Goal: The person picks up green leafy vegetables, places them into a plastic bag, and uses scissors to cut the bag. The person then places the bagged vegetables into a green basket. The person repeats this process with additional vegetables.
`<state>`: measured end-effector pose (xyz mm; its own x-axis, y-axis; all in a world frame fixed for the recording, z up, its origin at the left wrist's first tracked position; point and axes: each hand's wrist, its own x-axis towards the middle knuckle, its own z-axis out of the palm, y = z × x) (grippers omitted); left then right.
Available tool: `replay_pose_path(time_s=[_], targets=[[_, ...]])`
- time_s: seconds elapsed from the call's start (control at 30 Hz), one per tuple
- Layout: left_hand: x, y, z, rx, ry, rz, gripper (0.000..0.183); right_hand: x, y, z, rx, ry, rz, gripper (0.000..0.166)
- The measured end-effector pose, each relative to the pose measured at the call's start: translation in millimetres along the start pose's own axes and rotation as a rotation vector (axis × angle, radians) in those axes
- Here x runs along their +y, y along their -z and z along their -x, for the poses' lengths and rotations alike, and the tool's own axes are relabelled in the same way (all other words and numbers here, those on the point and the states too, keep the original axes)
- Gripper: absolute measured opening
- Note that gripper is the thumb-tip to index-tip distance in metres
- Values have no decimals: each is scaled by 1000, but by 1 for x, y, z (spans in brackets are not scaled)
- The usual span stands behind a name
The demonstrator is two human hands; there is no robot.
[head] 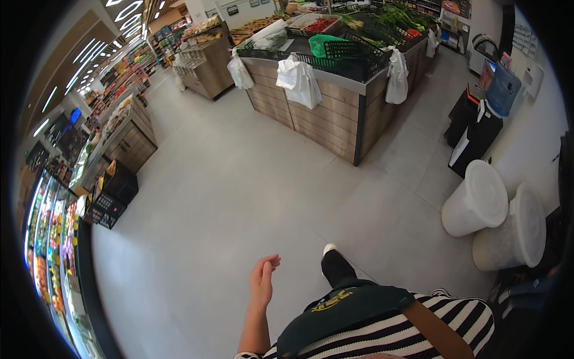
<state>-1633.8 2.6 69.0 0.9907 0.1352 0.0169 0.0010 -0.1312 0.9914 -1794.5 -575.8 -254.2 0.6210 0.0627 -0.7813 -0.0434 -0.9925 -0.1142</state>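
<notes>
My left hand (264, 274) hangs over the grey floor (202, 202), loosely curled with the thumb a little apart from the fingers. Nothing is in it, and it touches nothing. My right hand is out of view; only a sliver of skin shows at the bottom edge, too little to identify. Before me stands a wood-panelled produce stand (309, 103) with black crates on top. Rolls of white plastic bags (298, 80) hang from its rim. Red chillies (319, 24), leafy greens (399, 18) and a green plastic bag (323, 45) lie on it.
Two lidded white bins (475, 197) stand at right, near a black water dispenser (477, 139) with a blue bottle (503, 89). Black crates (112, 193) and a lit refrigerated display (49, 251) line the left. Another wooden stand (204, 67) is farther back.
</notes>
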Motion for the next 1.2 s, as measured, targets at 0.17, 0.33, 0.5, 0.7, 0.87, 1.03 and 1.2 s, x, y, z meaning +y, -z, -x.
replay_pose_path(time_s=[0.17,0.33,0.5,0.7,0.87,1.03,1.2], targets=[[-11,31,-132,13,16,-85,29,-61,117,-129,-91,-54,-60,18],[-17,25,-281,-21,73,-29,31,-184,312,-330,310,205,236,25],[-54,81,-393,79,204,-21,34,-413,602,-407,589,492,-649,29],[-68,102,-619,-159,155,-134,40,-438,685,-451,567,356,-801,26],[-23,78,-802,-433,-77,-317,35,-347,539,-502,396,-320,-532,37],[-19,-14,-937,-713,-199,-139,27,-338,475,-450,214,-803,-850,31],[1,-72,-1008,-848,-118,-26,27,-350,556,-466,460,-1159,-1428,27]])
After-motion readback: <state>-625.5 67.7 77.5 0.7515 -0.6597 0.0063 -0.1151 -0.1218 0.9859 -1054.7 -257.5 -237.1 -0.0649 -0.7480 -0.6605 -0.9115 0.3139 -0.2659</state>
